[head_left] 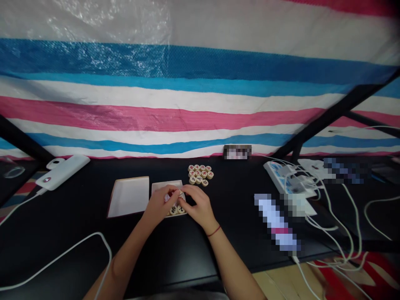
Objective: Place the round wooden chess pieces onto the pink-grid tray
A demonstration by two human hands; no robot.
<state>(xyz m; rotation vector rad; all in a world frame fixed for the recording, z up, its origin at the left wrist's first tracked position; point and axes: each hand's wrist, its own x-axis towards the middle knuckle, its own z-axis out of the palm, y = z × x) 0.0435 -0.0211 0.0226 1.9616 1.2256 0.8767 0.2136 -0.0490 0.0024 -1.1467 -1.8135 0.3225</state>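
My left hand (161, 205) and my right hand (199, 205) meet over a shallow white box (165, 183). The fingers of both are bent inward and closed on Chinese chess pieces at the box; exactly which pieces each one grips is partly hidden. Round cream pieces with black characters, such as one Chinese chess piece (173, 210), lie in the near part of the box. Beyond my right hand, several more pieces (198, 173) stand in short rows on the black table, the far ones marked in red and the nearest row in dark characters.
The box's lid (129, 196) lies left of it, white inside facing up. A white device with a cable (62, 173) is at the far left. At right are a blurred-out phone (275, 223), a power strip (276, 177) and tangled white cables. Striped sheeting (187, 121) hangs behind the black table (175, 254).
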